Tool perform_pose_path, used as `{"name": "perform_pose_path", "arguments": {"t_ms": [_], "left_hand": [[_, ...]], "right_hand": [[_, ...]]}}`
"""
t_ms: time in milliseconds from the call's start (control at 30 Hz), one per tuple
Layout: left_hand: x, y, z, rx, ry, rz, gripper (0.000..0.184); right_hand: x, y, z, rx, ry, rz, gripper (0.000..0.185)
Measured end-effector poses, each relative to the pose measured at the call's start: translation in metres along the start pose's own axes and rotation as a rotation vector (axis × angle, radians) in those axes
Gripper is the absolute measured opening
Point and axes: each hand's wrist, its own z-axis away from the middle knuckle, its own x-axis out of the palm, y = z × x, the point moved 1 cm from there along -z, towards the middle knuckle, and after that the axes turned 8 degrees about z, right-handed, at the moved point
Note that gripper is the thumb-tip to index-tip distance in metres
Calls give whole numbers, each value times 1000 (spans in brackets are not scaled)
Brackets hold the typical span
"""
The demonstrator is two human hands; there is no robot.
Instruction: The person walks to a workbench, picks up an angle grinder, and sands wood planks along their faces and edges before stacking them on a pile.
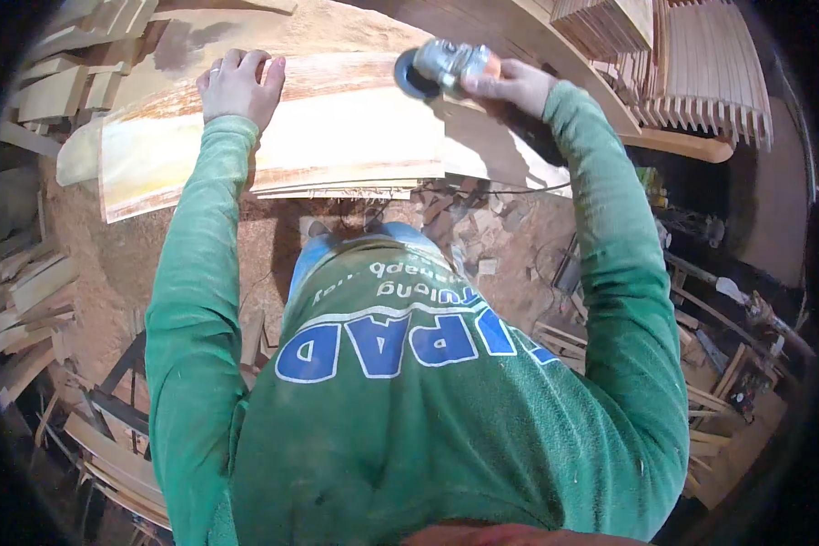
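My right hand [520, 86] is wrapped round an angle grinder [455, 64] with a dark round disc at its left end. The disc is at the right part of a pale wooden board [346, 132]; whether it touches the wood I cannot tell. This board has brown, rough-looking streaks along its far and near edges. On its far left part rests my left hand [241, 89], fingers bent over the surface and thumb apart, holding nothing. A ring shows on one finger.
Cut wood pieces [59, 91] are stacked at the far left. Slatted wooden parts [705, 68] stand at the far right. A dark cord [528, 190] runs below the bench's right side. Wood scraps [487, 223] and sawdust cover the floor near my feet.
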Motion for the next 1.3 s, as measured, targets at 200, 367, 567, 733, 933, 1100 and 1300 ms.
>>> {"name": "perform_pose_path", "arguments": {"t_ms": [200, 367, 567, 733, 933, 1100, 1300], "left_hand": [[-3, 0, 0, 0, -11, -2, 40], [0, 0, 0, 11, -2, 17, 40], [-3, 0, -2, -3, -34, 9, 39], [-1, 0, -3, 39, -21, 30, 39], [-3, 0, -4, 23, -64, 28, 36], [-1, -4, -4, 50, -66, 48, 38], [-7, 3, -6, 56, -126, 16, 43]], "right_hand": [[46, -42, 92, 4, -60, 236, 65], [93, -35, 100, -197, 3, 52, 63], [124, -64, 73, -308, 33, 94, 72], [67, -68, 67, -146, -76, -75, 73], [19, -34, -4, 10, 82, -73, 78], [34, -32, -2, 44, 87, -115, 74], [87, -23, 75, -496, 367, 285, 70]]}}
